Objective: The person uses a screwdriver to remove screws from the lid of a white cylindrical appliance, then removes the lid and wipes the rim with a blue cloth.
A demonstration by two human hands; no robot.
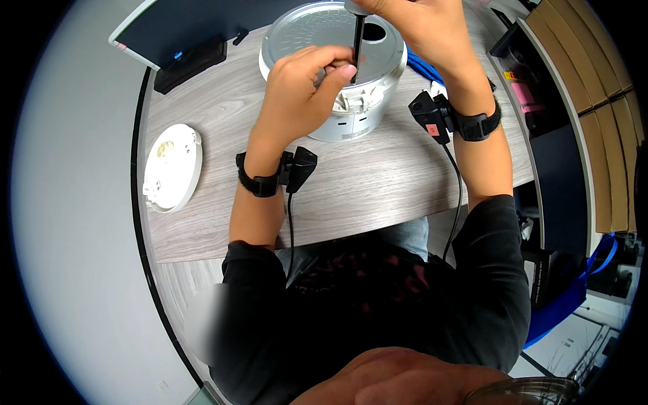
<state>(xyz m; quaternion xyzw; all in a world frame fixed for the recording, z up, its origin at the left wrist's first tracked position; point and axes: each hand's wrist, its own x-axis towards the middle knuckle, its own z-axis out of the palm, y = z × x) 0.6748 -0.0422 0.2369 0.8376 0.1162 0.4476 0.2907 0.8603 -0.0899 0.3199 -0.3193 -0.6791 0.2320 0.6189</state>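
At the near edge of the white pot [364, 127], a screwdriver [358, 37] is held by the closed right hand [422, 25]. The left hand [295, 91] is half curled around its bottom; whether it is pinched cannot be told.

Glossy metal-topped plastic container [383, 96], matt wood-grain table [371, 179].

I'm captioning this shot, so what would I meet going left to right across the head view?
White disc → left hand → screwdriver → right hand → cardboard boxes.
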